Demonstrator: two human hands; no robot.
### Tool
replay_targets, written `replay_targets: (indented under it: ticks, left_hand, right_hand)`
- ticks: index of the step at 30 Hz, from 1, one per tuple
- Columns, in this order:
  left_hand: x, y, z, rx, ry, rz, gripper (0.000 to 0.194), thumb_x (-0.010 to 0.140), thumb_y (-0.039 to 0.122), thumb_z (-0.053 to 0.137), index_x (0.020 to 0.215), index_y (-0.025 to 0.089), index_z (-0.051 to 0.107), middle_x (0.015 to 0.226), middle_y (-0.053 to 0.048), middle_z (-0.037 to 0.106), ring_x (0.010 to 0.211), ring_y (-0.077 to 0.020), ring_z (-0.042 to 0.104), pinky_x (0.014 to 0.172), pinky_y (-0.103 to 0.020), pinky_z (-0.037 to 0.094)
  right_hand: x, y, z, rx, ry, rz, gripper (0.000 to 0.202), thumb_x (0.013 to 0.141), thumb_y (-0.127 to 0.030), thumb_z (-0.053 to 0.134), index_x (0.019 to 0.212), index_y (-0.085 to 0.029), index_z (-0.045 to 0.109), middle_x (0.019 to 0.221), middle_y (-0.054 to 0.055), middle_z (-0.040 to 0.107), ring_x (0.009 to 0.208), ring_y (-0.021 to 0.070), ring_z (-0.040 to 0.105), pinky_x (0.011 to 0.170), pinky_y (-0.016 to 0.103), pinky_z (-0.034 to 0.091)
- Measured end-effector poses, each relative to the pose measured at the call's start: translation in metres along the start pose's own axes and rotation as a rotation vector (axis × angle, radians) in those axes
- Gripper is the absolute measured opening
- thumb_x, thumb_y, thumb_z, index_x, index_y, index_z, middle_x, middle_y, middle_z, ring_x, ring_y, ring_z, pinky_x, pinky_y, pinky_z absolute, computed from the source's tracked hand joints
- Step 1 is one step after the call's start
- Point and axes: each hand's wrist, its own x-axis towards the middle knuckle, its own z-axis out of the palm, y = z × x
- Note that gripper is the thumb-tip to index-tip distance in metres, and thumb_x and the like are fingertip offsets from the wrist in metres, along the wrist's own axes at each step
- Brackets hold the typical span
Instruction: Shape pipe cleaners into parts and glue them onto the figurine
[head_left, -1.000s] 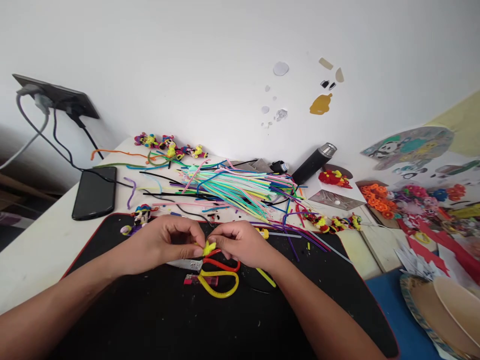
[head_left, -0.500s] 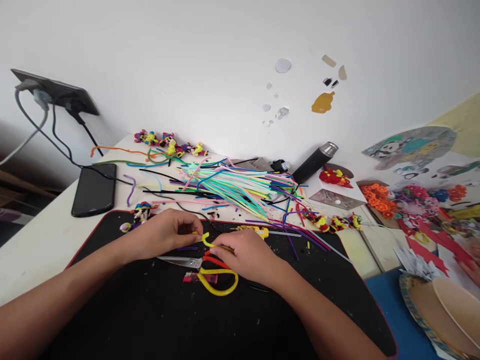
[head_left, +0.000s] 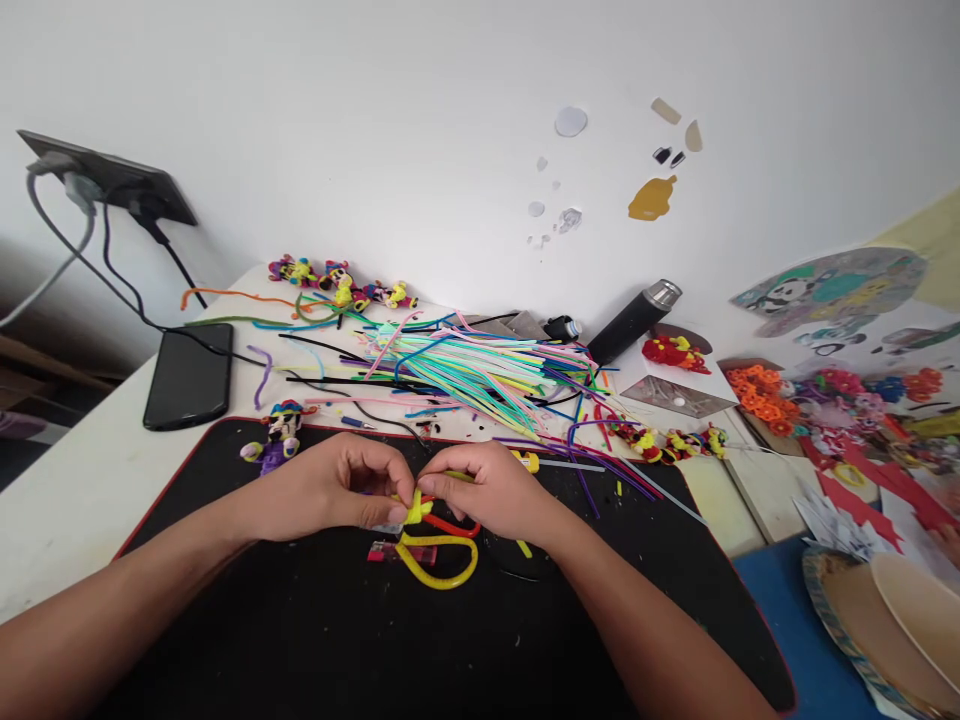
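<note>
A yellow pipe cleaner (head_left: 417, 510) is bent between my two hands, above the black mat. My left hand (head_left: 337, 487) pinches it from the left with thumb and fingertips. From the other side my right hand (head_left: 491, 492) grips it, fingers curled over a length of it. Just under the hands lie scissors (head_left: 439, 586) with one yellow and one red handle; their blades are mostly hidden. A pink-red lighter (head_left: 401, 553) rests by the handles. Left of my left hand lies a small pipe-cleaner doll (head_left: 281, 435) with a purple lower part.
A pile of coloured pipe cleaners (head_left: 465, 370) spreads behind the mat (head_left: 315, 640). A phone (head_left: 187, 377) lies at the left, under a cable. A black flask (head_left: 634, 322) leans at the back right. Woven bowls (head_left: 840, 620) stand lower right; someone's hand (head_left: 946, 540) shows at the right edge.
My hands have drawn together and slightly lower, and the yellow pipe cleaner is now bunched between them. More of the doll on the left shows. The view has shifted slightly.
</note>
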Motion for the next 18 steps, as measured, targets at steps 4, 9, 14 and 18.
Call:
replay_targets:
  ticks: [4,9,14,18]
  left_hand:
    - [0.000,0.000,-0.003,-0.007,0.146,0.046,0.027,0.084,0.041,0.079,0.084,0.015,0.072,0.068,0.001,0.064,0.060,-0.0106,0.053,0.057,-0.019,0.042]
    - [0.006,-0.004,-0.003,0.154,0.296,0.103,0.027,0.088,0.043,0.073,0.086,0.016,0.072,0.076,-0.002,0.068,0.065,-0.0126,0.055,0.060,-0.021,0.043]
    - [0.010,-0.011,-0.005,0.366,0.280,0.064,0.026,0.091,0.044,0.067,0.088,0.018,0.072,0.075,-0.001,0.068,0.066,-0.0143,0.056,0.060,-0.022,0.041]
    - [0.011,-0.014,-0.007,0.418,0.204,-0.005,0.025,0.089,0.043,0.067,0.088,0.018,0.073,0.072,0.000,0.067,0.064,-0.0141,0.054,0.058,-0.021,0.039]
  right_hand:
    - [-0.001,0.014,0.011,0.146,0.009,0.060,0.029,0.100,-0.042,0.060,0.094,-0.018,0.075,0.054,-0.006,0.054,0.046,0.0091,0.042,0.050,0.022,0.034]
    - [-0.004,0.019,0.019,-0.062,0.075,-0.001,0.030,0.102,-0.038,0.059,0.085,-0.019,0.073,0.058,-0.005,0.057,0.053,0.0096,0.046,0.055,0.023,0.032]
    - [-0.009,0.017,0.018,-0.355,0.106,-0.094,0.020,0.101,-0.031,0.062,0.090,-0.021,0.075,0.068,-0.003,0.066,0.061,0.0104,0.052,0.060,0.024,0.030]
    - [-0.013,0.013,0.013,-0.513,0.067,-0.115,0.018,0.100,-0.030,0.064,0.094,-0.021,0.078,0.077,0.001,0.074,0.068,0.0141,0.062,0.063,0.025,0.034]
